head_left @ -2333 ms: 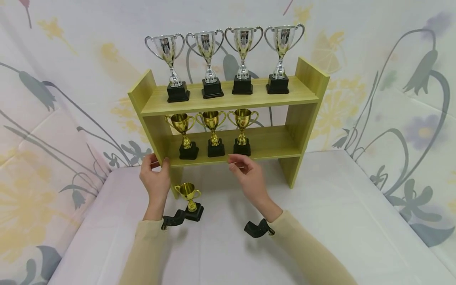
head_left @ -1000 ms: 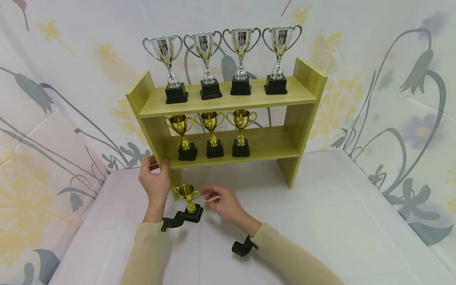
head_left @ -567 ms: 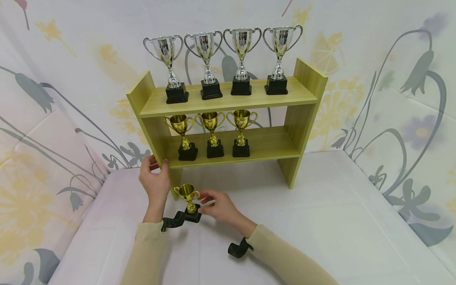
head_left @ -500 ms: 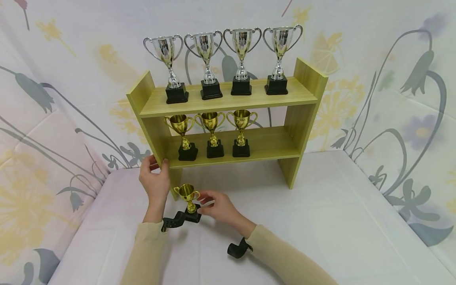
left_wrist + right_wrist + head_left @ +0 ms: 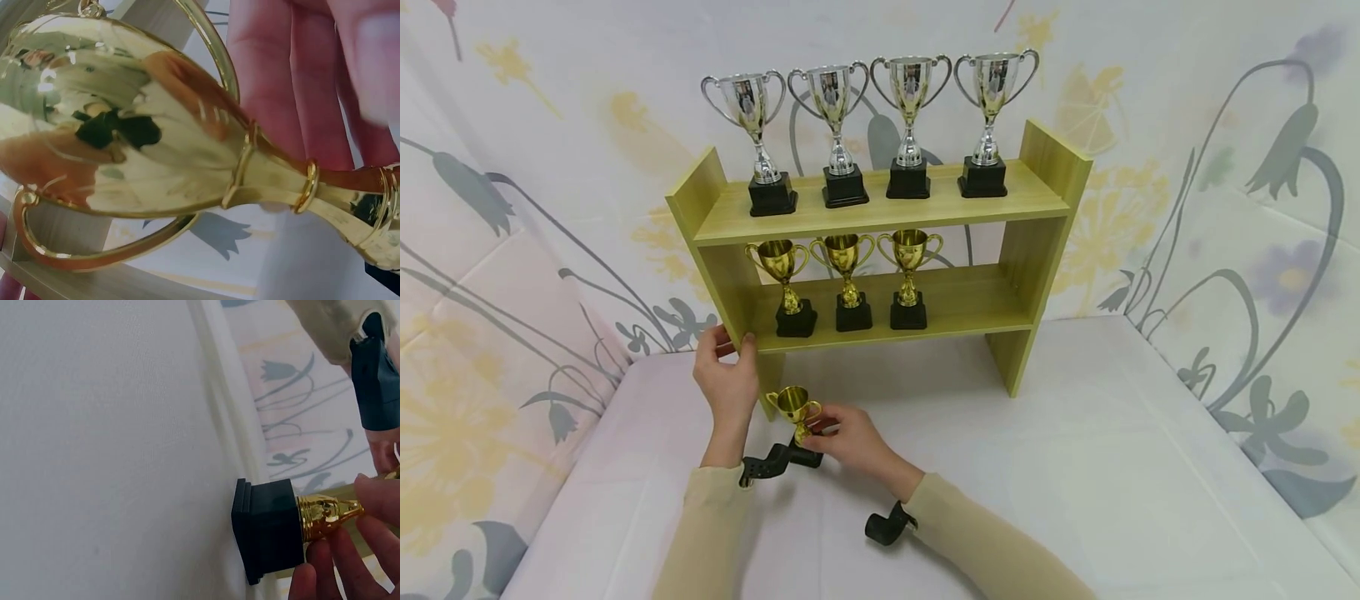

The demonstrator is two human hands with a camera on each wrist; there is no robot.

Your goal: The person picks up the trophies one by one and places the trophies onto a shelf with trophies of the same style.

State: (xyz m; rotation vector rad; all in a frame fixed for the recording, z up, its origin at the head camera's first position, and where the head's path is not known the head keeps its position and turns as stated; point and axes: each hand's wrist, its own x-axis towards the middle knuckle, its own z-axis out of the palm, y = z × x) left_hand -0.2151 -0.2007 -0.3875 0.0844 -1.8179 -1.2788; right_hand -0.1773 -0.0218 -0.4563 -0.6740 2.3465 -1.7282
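Observation:
In the head view my left hand (image 5: 727,383) grips the left side panel of a two-tier wooden shelf (image 5: 887,222), thumb in front and fingers behind. My right hand (image 5: 852,437) pinches the stem of a small gold trophy (image 5: 792,403) in front of the shelf's left leg. The right wrist view shows its black base (image 5: 269,525) close to the white tabletop, with thumb and fingers around the gold stem (image 5: 328,515). Close up in the left wrist view, the gold cup (image 5: 125,131) fills much of the frame, with fingers (image 5: 269,69) behind its stem.
Several silver trophies (image 5: 910,125) stand in a row on the upper shelf. Three gold trophies (image 5: 850,275) stand on the lower shelf, left and middle. White cloth (image 5: 1112,467) covers the table; a floral backdrop (image 5: 1210,108) rises behind. Black wrist mounts (image 5: 887,527) sit on both wrists.
My right hand has come down and left from the lower shelf's front edge to the loose gold trophy, and its fingers now pinch the stem. The left hand keeps its place.

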